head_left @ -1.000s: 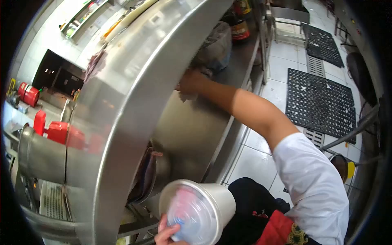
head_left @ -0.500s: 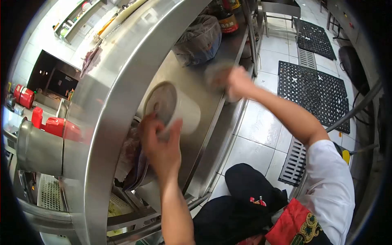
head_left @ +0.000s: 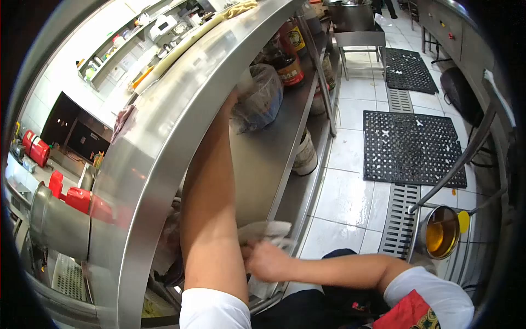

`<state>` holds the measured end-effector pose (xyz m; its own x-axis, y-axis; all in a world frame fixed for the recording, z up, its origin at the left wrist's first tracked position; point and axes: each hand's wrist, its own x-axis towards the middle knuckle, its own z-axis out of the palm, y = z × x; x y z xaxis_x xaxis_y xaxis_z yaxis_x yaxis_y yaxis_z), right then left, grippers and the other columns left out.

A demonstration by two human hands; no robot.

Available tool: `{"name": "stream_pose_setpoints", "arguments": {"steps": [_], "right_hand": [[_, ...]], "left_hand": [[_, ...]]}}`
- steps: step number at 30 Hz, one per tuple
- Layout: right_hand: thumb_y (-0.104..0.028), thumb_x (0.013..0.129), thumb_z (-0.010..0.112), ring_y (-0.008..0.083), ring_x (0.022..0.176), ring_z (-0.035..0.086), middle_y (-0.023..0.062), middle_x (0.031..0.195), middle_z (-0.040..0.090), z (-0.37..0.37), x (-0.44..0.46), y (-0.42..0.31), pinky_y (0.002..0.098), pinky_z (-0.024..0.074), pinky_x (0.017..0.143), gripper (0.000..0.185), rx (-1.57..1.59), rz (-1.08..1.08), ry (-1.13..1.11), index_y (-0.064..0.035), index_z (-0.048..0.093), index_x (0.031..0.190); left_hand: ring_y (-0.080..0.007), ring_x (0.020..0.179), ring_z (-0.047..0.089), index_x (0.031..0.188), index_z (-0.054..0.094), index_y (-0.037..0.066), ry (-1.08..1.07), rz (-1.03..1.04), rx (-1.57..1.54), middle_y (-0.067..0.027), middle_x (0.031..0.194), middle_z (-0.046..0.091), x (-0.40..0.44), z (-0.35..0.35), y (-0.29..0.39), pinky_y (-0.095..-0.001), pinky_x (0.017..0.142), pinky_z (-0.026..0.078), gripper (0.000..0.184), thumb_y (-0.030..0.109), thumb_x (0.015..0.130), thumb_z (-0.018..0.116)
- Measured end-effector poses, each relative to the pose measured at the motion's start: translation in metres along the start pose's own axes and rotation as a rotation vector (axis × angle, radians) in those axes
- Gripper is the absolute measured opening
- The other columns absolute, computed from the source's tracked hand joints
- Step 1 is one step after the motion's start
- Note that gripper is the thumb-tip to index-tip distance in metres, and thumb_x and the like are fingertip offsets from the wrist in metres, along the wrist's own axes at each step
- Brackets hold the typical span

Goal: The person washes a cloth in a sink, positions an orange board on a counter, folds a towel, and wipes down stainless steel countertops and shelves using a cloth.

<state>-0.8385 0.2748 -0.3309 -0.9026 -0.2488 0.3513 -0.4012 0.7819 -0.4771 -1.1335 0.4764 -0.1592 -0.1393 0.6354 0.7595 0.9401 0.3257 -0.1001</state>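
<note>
My left arm reaches under the steel counter (head_left: pixel 148 159), and its hand is hidden beneath the counter edge beside a bin lined with a clear bag (head_left: pixel 260 101). Near the front edge of the lower steel shelf (head_left: pixel 252 170), my right hand (head_left: pixel 268 261) is closed on a pale cloth (head_left: pixel 266 230), which is blurred by motion. The white lidded tub cannot be seen.
Sauce bottles (head_left: pixel 290 66) stand at the shelf's far end. A white container (head_left: pixel 306 156) sits lower down. Black mats (head_left: pixel 413 148) and a drain grate (head_left: pixel 400 219) lie on the tiled floor. A pot of yellow liquid (head_left: pixel 438 233) is at the right.
My left hand has left the white tub and reached far under the counter. My right hand has come back towards my body with the cloth. The tub has gone from view.
</note>
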Motion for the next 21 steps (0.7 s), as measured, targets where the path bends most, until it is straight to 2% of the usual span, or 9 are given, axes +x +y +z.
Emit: {"name": "stream_pose_setpoints", "arguments": {"steps": [4,6,8,10,11,13,15,16,21], "right_hand": [[-0.013,0.071,0.06,0.0355,0.102,0.059,0.0117,0.121,0.061,0.003,0.0,0.008,0.0428,0.0542,0.081,0.031,0.134,0.018,0.236,-0.0162,0.071,0.1],[-0.011,0.067,0.06,0.0352,0.1,0.061,0.0164,0.115,0.063,0.011,0.011,0.022,0.0437,0.0528,0.082,0.035,0.212,0.175,-0.058,-0.0132,0.071,0.1],[-0.012,0.064,0.06,0.0408,0.105,0.059,0.0254,0.112,0.063,-0.008,0.014,0.044,0.0447,0.0478,0.092,0.051,0.49,0.04,0.355,-0.0025,0.063,0.114],[-0.002,0.064,0.06,0.0371,0.113,0.056,0.0193,0.118,0.061,-0.08,0.028,0.051,0.0426,0.0445,0.098,0.052,0.604,0.241,0.509,-0.0036,0.061,0.116],[-0.009,0.071,0.068,0.0386,0.117,0.052,0.0215,0.126,0.056,-0.09,0.04,0.076,0.0399,0.043,0.1,0.057,0.392,0.093,0.666,-0.0059,0.055,0.126],[-0.028,0.078,0.072,0.0428,0.125,0.044,0.0241,0.134,0.048,-0.118,0.054,0.095,0.0469,0.0372,0.105,0.064,0.306,0.132,0.643,-0.0097,0.049,0.134],[-0.045,0.08,0.069,0.0368,0.126,0.047,0.0243,0.138,0.045,-0.088,0.078,0.132,0.0396,0.039,0.104,0.068,-0.286,0.316,0.483,-0.0107,0.047,0.135],[-0.056,0.081,0.062,0.0476,0.139,0.021,0.0248,0.149,0.028,-0.077,0.092,0.158,0.0652,0.0183,0.108,0.083,-0.223,0.43,0.105,-0.0166,0.031,0.147],[-0.051,0.081,0.062,0.042,0.14,0.023,0.024,0.148,0.031,-0.031,0.182,0.226,0.055,0.0178,0.113,0.078,-0.191,0.471,0.214,-0.0146,0.036,0.145]], "left_hand": [[-0.039,0.116,0.052,0.126,0.054,0.002,-0.032,-0.034,-0.031,-0.0245,0.124,0.055,-0.004,-0.012,0.02,-0.0437,0.1,0.04,0.052,0.031,0.085,0.066],[-0.0386,0.121,0.049,0.128,0.052,0.001,-0.086,-0.175,-0.133,-0.0249,0.129,0.052,-0.035,-0.068,0.06,-0.0415,0.102,0.038,0.057,0.033,0.083,0.069],[-0.0382,0.125,0.046,0.129,0.05,-0.001,-0.123,-0.333,-0.184,-0.0252,0.133,0.049,-0.096,-0.151,0.12,-0.0393,0.105,0.036,0.062,0.034,0.082,0.071],[-0.0398,0.125,0.046,0.128,0.054,0.003,-0.061,-0.314,-0.089,-0.0249,0.132,0.048,-0.184,-0.226,0.162,-0.0438,0.103,0.037,0.054,0.021,0.081,0.073],[-0.0353,0.132,0.04,0.126,0.055,0.003,-0.051,-0.409,-0.048,-0.0205,0.14,0.043,-0.224,-0.258,0.176,-0.0465,0.108,0.032,0.053,0.016,0.079,0.075],[-0.0373,0.137,0.03,0.128,0.052,0.003,0.001,-0.667,0.251,-0.0228,0.144,0.037,-0.298,-0.301,0.181,-0.0483,0.11,0.028,0.056,0.016,0.079,0.076],[-0.0386,0.14,0.022,0.131,0.047,0.003,0.166,-0.897,0.288,-0.0244,0.147,0.028,-0.351,-0.31,0.159,-0.0494,0.112,0.023,0.064,0.02,0.078,0.079],[-0.0389,0.14,0.022,0.13,0.047,0.003,0.16,-0.942,0.287,-0.0244,0.148,0.026,-0.362,-0.304,0.152,-0.0499,0.112,0.023,0.065,0.021,0.077,0.08],[-0.038,0.138,0.024,0.114,0.051,0.006,0.226,-1.055,0.131,-0.0218,0.146,0.024,-0.358,-0.277,0.13,-0.0509,0.11,0.028,0.054,0.023,0.074,0.083]]}}
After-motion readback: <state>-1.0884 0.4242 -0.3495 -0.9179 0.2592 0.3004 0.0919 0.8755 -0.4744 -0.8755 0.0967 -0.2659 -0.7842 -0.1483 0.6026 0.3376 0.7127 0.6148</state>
